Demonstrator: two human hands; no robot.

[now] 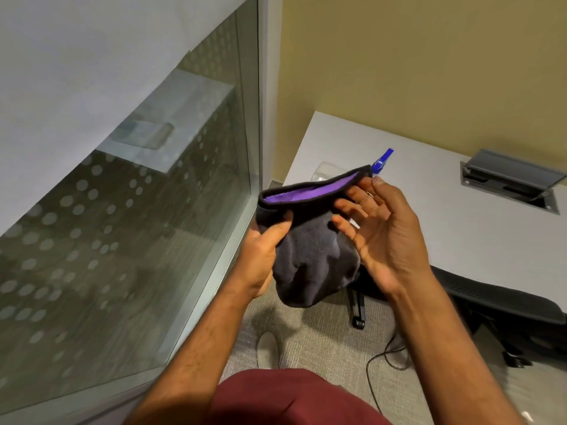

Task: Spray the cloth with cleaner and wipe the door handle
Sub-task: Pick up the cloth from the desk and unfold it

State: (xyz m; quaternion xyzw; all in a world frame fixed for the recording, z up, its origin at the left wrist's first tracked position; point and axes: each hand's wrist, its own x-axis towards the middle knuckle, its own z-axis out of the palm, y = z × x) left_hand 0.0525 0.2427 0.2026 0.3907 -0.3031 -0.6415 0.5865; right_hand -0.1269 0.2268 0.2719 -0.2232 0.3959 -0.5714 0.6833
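Note:
A dark grey cloth (313, 256) with a purple inner face hangs in front of me, between both hands. My left hand (264, 253) grips its left side, thumb pressed on the fabric. My right hand (383, 234) pinches the cloth's upper right corner with the fingertips, the other fingers spread against it. Behind the cloth, on the grey desk (429, 194), lies a clear spray bottle (325, 170) with a blue trigger head (382, 161), mostly hidden by the cloth. No door handle is in view.
A glass partition (138, 240) with frosted dots and a metal frame fills the left. A black office chair (497, 299) stands under the desk at right. A metal cable box (512, 179) is set into the desk. A black cable (383, 360) runs across the carpet.

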